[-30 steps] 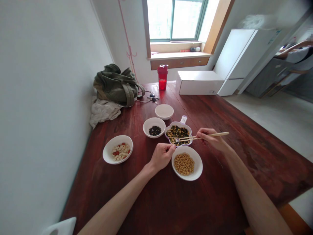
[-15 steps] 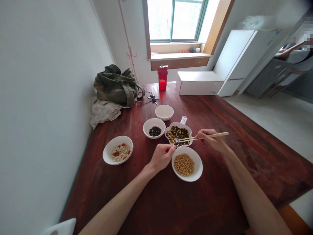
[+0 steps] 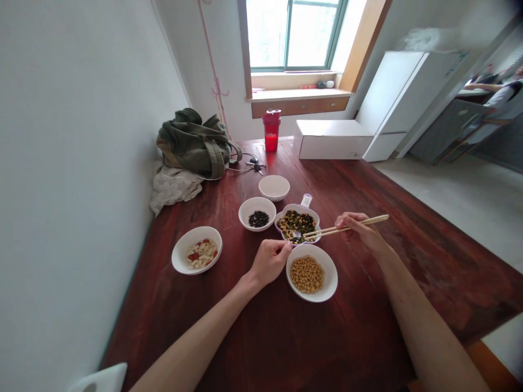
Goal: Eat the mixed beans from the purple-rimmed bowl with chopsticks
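so, right hand (image 3: 359, 230) gripping chopsticks (image 3: 378, 219) over mixed-bean dish (image 3: 300, 206); left hand (image 3: 270, 262) curled, soybean bowl (image 3: 332, 291) between hands.

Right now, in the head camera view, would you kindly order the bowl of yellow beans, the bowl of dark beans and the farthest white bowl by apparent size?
1. Bowl of yellow beans, largest.
2. Bowl of dark beans.
3. Farthest white bowl, smallest.

Nearness to the camera may cause this, so their true sizes remain unsure.
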The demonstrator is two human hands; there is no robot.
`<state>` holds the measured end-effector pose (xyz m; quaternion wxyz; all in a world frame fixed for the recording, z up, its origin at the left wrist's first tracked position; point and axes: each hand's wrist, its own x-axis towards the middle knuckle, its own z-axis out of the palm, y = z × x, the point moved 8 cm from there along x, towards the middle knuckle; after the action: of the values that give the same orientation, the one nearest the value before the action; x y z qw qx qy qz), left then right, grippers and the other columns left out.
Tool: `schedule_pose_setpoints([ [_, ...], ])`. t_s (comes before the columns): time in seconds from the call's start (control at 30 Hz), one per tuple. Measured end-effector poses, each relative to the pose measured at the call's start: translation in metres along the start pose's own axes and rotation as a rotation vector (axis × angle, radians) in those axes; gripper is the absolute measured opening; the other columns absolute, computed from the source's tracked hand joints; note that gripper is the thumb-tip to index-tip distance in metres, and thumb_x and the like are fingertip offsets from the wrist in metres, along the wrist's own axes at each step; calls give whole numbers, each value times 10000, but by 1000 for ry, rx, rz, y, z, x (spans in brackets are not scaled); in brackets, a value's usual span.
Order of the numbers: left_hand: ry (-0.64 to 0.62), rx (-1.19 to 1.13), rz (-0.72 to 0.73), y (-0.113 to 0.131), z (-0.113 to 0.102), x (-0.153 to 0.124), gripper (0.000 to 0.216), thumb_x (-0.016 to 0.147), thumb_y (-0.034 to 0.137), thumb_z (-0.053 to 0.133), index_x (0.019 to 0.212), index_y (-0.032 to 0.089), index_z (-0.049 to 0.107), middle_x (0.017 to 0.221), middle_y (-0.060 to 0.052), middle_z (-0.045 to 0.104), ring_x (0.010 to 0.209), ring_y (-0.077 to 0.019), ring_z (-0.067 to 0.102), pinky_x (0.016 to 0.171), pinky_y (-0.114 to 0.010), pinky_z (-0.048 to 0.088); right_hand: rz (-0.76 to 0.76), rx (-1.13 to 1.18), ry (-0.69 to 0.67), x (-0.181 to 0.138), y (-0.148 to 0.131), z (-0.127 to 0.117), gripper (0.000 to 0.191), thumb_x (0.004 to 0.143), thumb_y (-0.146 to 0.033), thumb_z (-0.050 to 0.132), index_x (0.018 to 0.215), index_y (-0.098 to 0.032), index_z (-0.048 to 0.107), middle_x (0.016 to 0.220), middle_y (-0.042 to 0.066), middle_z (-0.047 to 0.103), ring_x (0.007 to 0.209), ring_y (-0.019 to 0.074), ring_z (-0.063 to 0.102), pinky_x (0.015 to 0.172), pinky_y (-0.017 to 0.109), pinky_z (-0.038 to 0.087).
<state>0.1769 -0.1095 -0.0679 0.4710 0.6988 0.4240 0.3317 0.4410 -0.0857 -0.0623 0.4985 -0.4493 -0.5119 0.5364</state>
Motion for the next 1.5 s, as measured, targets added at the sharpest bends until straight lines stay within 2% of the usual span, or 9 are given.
schedule_pose_setpoints([
  [0.07,-3,-5,1,-1,1,0,550,998,505,470,583,156,380,616,21,290,605,-89,259,565,-263,174,9,60,-67,-4,-1,6,404,867,-541,767,700,-175,731,663,25,614,489,107,498,400,231,382],
  [0.2,-12,-21,-3,-1,2,0,550,996,512,472,586,156,385,617,20,294,609,-91,262,566,-261,176,56,31,-193,-9,-4,24,438,890,-537,744,686,-150,731,630,25,588,475,103,497,369,213,349],
  [0.37,-13,-29,-7,-2,2,0,551,995,510,481,585,152,397,613,20,303,608,-90,262,567,-259,178,101,-47,-231,-10,-6,34,503,842,-603,770,664,-135,723,582,24,593,434,86,473,356,195,335],
  [0.6,-9,-35,-1,-4,2,1,551,995,510,492,587,150,409,611,20,321,614,-93,269,571,-256,192,103,-110,-319,-14,-5,48,497,879,-594,734,698,-132,755,556,29,599,436,90,471,390,206,321],
  [0.8,-6,-27,-2,-4,2,1,558,995,516,493,582,146,429,604,21,325,607,-91,264,569,-257,190,45,-91,-287,-11,-9,53,583,854,-680,716,627,-143,724,514,6,539,409,79,412,372,208,257],
  [1.5,-16,-37,1,-4,3,1,576,990,540,495,574,147,430,598,24,324,598,-89,255,562,-257,191,-24,-125,-281,-11,-6,71,620,919,-690,624,598,-160,644,458,-18,476,384,72,366,379,207,208],
])
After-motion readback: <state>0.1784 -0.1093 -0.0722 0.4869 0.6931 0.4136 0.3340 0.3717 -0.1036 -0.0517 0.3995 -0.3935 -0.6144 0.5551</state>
